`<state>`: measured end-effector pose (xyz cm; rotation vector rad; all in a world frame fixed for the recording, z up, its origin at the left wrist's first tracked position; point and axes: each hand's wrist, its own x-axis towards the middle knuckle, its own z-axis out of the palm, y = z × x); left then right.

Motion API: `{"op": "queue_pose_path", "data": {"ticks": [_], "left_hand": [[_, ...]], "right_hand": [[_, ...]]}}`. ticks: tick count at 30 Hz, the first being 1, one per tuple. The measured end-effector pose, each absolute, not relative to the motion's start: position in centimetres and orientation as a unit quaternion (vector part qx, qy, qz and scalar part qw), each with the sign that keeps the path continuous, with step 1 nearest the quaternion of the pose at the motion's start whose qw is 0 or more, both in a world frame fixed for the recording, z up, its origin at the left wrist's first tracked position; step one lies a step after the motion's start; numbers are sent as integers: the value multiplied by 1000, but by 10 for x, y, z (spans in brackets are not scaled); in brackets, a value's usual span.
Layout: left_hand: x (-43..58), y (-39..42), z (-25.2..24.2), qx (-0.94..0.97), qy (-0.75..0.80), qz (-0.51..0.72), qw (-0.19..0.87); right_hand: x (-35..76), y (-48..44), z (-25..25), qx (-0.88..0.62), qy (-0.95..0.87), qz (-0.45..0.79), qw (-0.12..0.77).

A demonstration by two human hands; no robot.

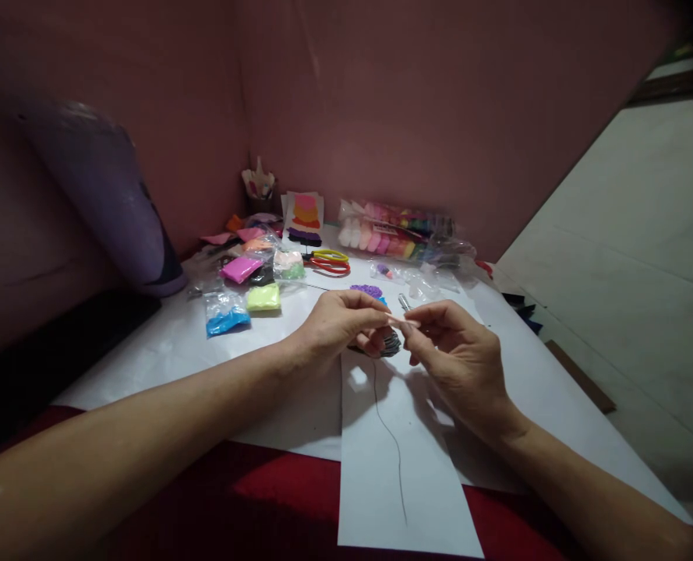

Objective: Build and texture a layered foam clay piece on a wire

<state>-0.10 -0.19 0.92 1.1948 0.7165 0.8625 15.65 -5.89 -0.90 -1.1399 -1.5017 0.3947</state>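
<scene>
My left hand point(340, 323) and my right hand point(454, 354) meet above the white paper point(398, 467), fingertips pinched together. Between them sits a small dark grey piece point(390, 343), held under my left fingers. A thin dark thread point(388, 428) hangs from the hands and trails down across the paper toward me. My right thumb and forefinger pinch something thin at the meeting point; I cannot make it out. A purple piece point(366, 290) and a small metal object point(403, 301) lie just behind the hands.
Bags of coloured filling lie at the back left: blue point(226, 318), yellow-green point(263, 297), pink point(239, 269). Red and yellow scissors point(328, 261), a pack of coloured clay point(401, 232), a card point(304, 218) and a cup point(259, 191) stand by the pink wall. A purple cushion point(109, 195) leans left.
</scene>
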Motion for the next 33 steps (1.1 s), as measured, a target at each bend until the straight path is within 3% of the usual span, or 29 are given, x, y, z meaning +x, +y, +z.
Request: {"op": "queue_pose_path", "data": {"ticks": [6, 17, 33], "left_hand": [[-6, 6, 6, 447, 334, 446, 700], [-4, 2, 1, 481, 243, 307, 784], [-6, 5, 0, 489, 232, 327, 775]], "right_hand": [[162, -50, -7, -502, -539, 252, 628], [156, -55, -9, -478, -594, 259, 593], [156, -61, -9, -459, -634, 279, 556]]}}
